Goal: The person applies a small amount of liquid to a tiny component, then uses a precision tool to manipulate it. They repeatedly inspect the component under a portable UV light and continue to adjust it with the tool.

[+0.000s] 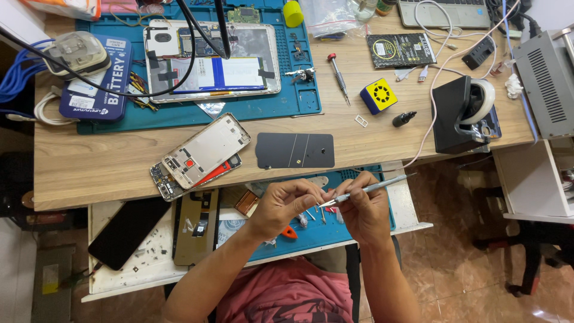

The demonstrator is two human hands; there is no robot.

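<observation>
Two hands, one tweezers, one screwdriver

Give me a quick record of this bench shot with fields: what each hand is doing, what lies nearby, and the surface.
left hand: pinching something too small to tell
right hand: holding metal tweezers, tips at the left fingers
nearby: opened phone frame, dark back cover, screwdriver
surface: wooden table with blue mat

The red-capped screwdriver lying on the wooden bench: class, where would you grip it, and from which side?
Grip the screwdriver on its slim metal shaft, pinching from above across its width. It lies flat, with clear wood beside the shaft's lower half, and the blue mat hems its red-capped end.
</observation>
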